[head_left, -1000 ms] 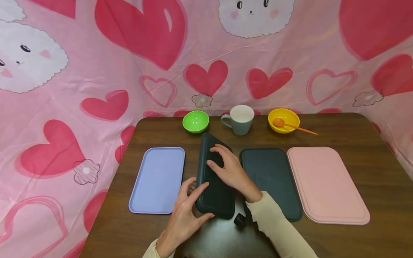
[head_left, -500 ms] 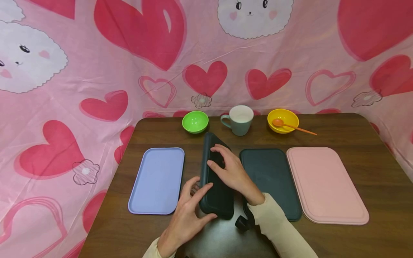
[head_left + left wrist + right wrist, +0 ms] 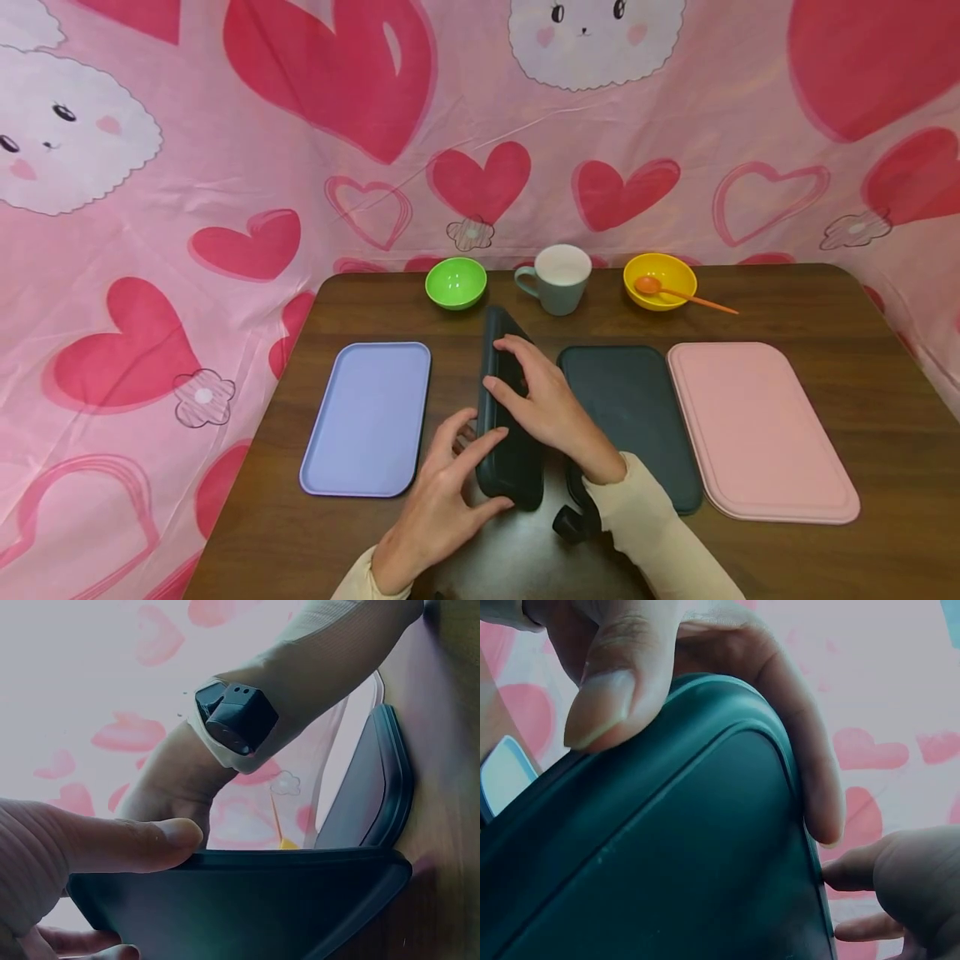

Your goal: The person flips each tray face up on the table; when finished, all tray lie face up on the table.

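A dark green tray stands steeply tilted on its long side at the table's middle, held by both hands. My left hand grips its lower left corner; the left wrist view shows the thumb along the edge of the tray and fingertips behind it. Higher up, my right hand grips the upper part. In the right wrist view, thumb and a finger straddle the rounded corner of the tray. A second dark green tray lies flat just right of it, partly covered by the right forearm.
A lavender tray lies to the left and a pink tray to the right. Along the back stand a green bowl, a grey-blue mug and a yellow bowl with an orange spoon. A heart-print cloth hangs behind.
The held tray has tipped more upright, its raised left edge swinging to the right. Both hands have shifted slightly right with it, the left one more.
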Motion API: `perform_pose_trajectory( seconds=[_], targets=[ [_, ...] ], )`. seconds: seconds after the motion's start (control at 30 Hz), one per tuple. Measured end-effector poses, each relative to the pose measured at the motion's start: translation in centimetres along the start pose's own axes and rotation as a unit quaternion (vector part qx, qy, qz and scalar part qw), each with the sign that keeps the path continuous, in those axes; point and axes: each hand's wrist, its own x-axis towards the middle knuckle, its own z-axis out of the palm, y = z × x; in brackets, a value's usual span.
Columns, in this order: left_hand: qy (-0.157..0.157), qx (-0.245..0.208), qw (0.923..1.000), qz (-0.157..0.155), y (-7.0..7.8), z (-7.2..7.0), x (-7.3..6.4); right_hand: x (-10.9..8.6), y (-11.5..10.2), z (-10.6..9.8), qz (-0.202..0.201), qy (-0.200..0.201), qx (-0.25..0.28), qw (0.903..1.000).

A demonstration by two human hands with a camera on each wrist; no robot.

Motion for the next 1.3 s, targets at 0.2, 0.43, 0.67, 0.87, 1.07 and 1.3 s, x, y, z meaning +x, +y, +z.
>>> perform_pose_trajectory(
  seconds=[0.2,0.43,0.67,0.87,1.07,1.3],
  targets=[
    [-0.002,0.003,0.9997,0.024,0.0,0.2,0.3,-0.3,-0.4,-0.6,-0.005,-0.019,-0.017,0.9997],
    [-0.011,-0.022,0.9992,0.031,0.3,0.4,0.7,-0.7,-0.8,-1.5,0.001,-0.046,-0.043,0.9980],
    [-0.013,-0.046,0.9973,0.057,0.5,0.8,1.2,-0.7,-0.7,-2.2,-0.004,-0.049,-0.060,0.9970],
    [-0.003,-0.047,0.9939,0.099,0.7,1.1,1.4,-1.0,-0.9,-2.8,-0.005,-0.047,-0.086,0.9952],
    [-0.019,-0.030,0.9942,0.101,1.1,1.4,1.4,-1.2,-1.0,-3.4,-0.018,-0.048,-0.113,0.9922],
    [-0.023,-0.014,0.9923,0.121,1.3,1.6,1.7,-1.4,-1.2,-4.1,-0.027,-0.053,-0.130,0.9897]
  ],
)
